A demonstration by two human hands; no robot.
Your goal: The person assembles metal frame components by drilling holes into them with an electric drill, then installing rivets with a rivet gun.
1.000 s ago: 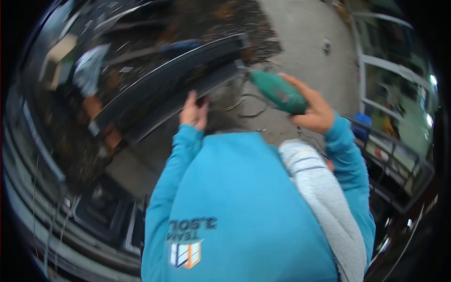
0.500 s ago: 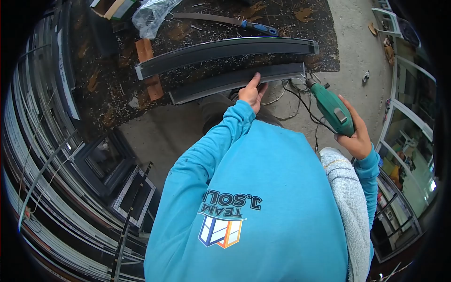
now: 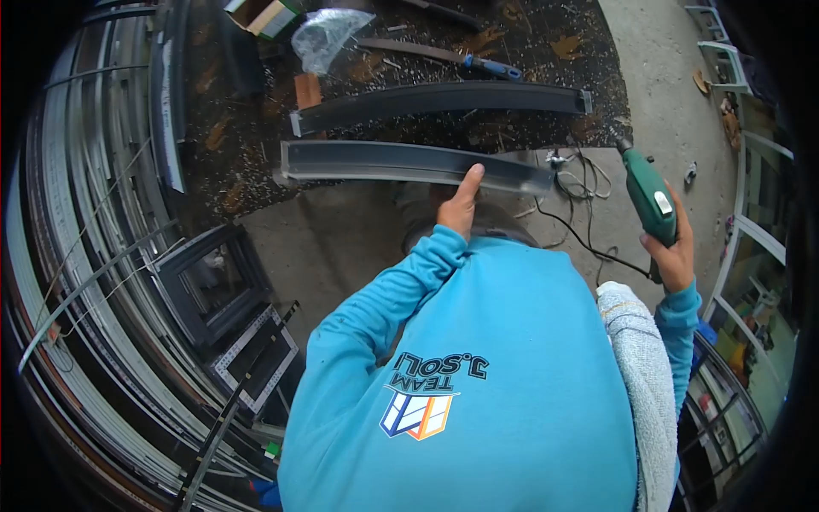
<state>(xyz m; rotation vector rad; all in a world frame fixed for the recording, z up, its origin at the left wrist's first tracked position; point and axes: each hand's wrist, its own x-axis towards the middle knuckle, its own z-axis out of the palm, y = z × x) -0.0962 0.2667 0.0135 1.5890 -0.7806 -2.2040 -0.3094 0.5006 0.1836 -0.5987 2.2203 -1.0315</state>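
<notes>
A dark grey channel-shaped profile (image 3: 384,162) is gripped near its right part by my left hand (image 3: 461,200), the thumb on its upper face and the other fingers hidden beneath. My right hand (image 3: 676,247) is wrapped round the body of a green power drill (image 3: 650,192), whose nose points up and left, apart from the profile. A second dark profile (image 3: 444,101) lies on the dark tabletop just beyond the held one. Farther back rests a file (image 3: 490,66) with a blue handle.
On the worktable (image 3: 205,175), strewn with shavings, are a wooden block (image 3: 307,88), a clear plastic bag (image 3: 328,38) and an open box (image 3: 260,13). A black cord (image 3: 589,243) hangs by the drill. Long profiles (image 3: 94,282) are stacked at left; a towel (image 3: 636,367) hangs at my right side.
The held profile has turned, its left end rising and its right end dropping toward me. The drill has moved away from the profile's right end. The whole view has shifted a little.
</notes>
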